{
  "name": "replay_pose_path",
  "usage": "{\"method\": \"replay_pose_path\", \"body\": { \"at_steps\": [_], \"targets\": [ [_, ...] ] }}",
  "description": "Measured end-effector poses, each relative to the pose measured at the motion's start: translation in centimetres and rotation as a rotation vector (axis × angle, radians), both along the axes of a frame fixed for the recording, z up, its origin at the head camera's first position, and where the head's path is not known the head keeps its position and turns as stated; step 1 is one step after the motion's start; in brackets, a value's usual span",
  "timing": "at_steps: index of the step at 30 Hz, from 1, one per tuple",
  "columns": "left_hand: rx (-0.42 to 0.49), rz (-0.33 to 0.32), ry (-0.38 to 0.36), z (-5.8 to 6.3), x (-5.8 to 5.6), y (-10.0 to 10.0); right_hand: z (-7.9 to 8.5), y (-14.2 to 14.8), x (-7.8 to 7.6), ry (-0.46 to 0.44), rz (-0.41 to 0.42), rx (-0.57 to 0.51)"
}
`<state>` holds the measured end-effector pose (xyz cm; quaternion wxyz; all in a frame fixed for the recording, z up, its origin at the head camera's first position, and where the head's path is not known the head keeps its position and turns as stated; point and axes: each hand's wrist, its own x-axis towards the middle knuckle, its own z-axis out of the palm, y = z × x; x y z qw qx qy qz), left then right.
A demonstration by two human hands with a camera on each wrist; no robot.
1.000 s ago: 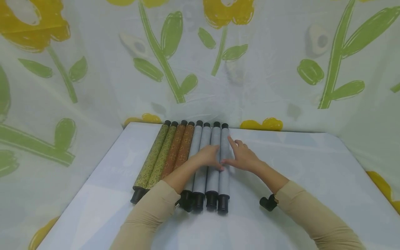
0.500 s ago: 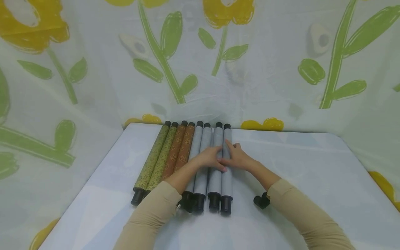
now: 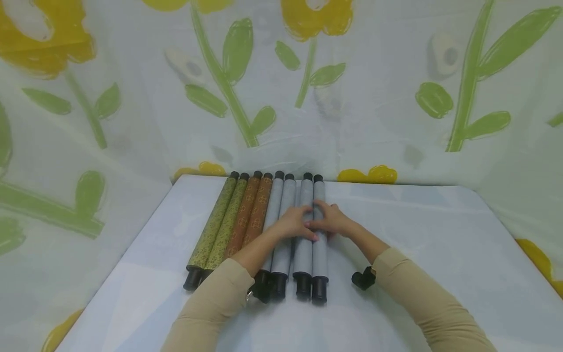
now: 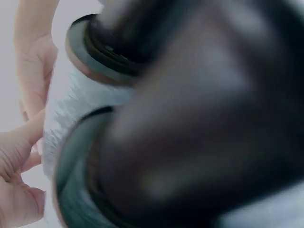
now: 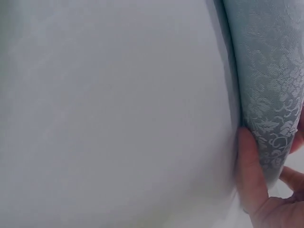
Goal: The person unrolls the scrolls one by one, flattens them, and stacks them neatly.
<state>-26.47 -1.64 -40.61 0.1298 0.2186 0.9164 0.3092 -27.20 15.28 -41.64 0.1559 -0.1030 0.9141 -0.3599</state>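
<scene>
The rightmost grey roll [image 3: 320, 256] points away, pinched by the nearer right hand [image 3: 335, 220]. The left hand [image 3: 292, 224] (grip unclear) lies mostly left of it.

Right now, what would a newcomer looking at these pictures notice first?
Probably the big yellow flowers printed on the backdrop, across the top of the head view. Next, on the white table, comes a side-by-side row: green rolls leftmost, then brown rolls, then pale grey rolls. The hands also stand out, left hand and right hand close together at the rightmost pale grey rolls.
</scene>
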Motion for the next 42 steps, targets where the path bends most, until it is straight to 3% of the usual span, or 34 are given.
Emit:
{"method": "replay_pose_path", "body": {
  "at_steps": [14,18,23,27,36,42],
  "targets": [
    [0.111,0.07,-0.122,-1.3,1.9,1.0,0.2,1.0,2.7,-0.089,-0.06,-0.066],
    [0.192,0.094,-0.155,-1.3,2.1,1.2,0.0,1.3,3.1,-0.09,-0.069,-0.119],
    [0.328,0.121,-0.248,-1.8,2.4,1.8,-0.3,1.9,3.5,-0.151,-0.094,-0.246],
    [0.381,0.157,-0.314,-2.0,3.1,2.5,-0.7,2.5,4.2,-0.194,-0.117,-0.338],
    [0.458,0.101,-0.418,-2.2,4.1,3.4,-0.9,3.5,5.5,-0.178,-0.096,-0.451],
    [0.431,0.084,-0.414,-2.0,4.3,4.7,-0.9,4.6,5.7,-0.159,-0.145,-0.464]
  ]
}}
